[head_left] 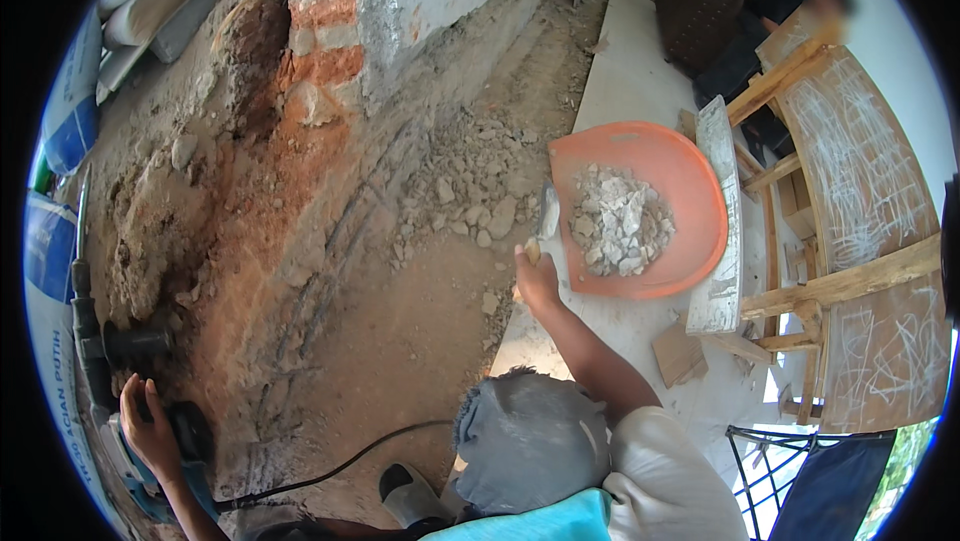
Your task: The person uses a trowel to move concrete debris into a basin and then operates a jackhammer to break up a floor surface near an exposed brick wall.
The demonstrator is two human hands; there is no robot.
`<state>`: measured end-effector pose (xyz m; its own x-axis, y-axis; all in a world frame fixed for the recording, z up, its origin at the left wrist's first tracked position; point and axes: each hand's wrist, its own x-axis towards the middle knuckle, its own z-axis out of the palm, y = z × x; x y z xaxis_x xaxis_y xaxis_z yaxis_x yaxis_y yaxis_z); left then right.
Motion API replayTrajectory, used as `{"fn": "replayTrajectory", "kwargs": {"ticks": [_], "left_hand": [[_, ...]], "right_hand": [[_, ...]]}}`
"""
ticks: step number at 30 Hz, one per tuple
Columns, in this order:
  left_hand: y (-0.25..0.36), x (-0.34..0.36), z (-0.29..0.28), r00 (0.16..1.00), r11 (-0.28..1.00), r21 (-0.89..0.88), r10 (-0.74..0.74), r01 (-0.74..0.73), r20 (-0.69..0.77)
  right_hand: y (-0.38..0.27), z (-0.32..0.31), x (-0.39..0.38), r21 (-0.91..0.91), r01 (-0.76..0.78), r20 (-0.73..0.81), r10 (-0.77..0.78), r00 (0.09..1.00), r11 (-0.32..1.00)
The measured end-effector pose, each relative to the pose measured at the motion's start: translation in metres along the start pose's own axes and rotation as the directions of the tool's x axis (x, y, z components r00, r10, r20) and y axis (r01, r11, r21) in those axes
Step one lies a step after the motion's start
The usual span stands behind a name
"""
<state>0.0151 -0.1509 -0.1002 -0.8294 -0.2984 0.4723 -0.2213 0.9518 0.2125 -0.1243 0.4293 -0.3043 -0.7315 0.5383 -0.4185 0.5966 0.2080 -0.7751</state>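
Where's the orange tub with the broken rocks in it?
In the head view, the orange tub is right of centre, between the loose rubble to its left and the pale plank to its right.

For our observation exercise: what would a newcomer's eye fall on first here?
The orange tub of pale rubble right of centre probably stands out most. Next come the exposed red bricks at the top, left of centre, and the demolition hammer along the lower left edge.

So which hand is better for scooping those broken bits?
Probably the right hand: it grips a trowel beside the orange basin of rubble, while the left hand is over by the demolition hammer.
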Motion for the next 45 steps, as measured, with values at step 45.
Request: {"fn": "replayTrajectory", "kwargs": {"ticks": [45], "left_hand": [[0.006,0.002,0.003,1.0,0.999,-0.053,-0.014,0.013,-0.013]], "right_hand": [[0.0,0.072,-0.018,0.383,0.025,-0.154,0.037,0.987,0.923]]}}
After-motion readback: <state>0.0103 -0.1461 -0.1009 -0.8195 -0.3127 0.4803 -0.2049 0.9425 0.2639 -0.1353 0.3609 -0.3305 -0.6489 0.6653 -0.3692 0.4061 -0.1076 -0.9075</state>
